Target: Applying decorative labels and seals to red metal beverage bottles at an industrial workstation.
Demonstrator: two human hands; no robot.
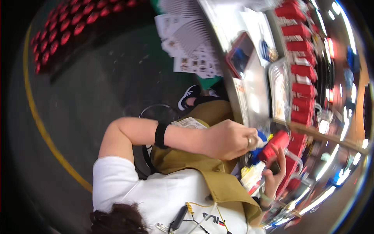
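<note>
Red piece [274, 146], roughly block-like, sits between the two hands. Clock has 12 at the top of the view.

Key relation: the piece is at 3 o'clock from the left hand [233, 140], 12 o'clock from the right hand [274, 169]. Right is nearer: its fingers curl up against the lower edge, touching. Left is pinched, thumb and fingers closed on a small white bit [261, 144] aimed at the piece's 9 o'clock side. Can't tell if that bit touches red; blurred. Long axis looks like 8 to 2, so the lower-left end is the one towards the left hand.

Just beside it, blue item [260, 136] at 9, partly hidden by the left fingertips. Yellow-and-white packet [252, 176] at 7, near the right hand.

Further out: clear tray [286, 80] at 12 on the metal bench [255, 100], row of red packs [304, 90] at 1, phone [239, 56] at 11. Printed sheets [187, 50] between 10 and 11. Farthest: red round things [65, 38] at 10, kind unclear.
</note>
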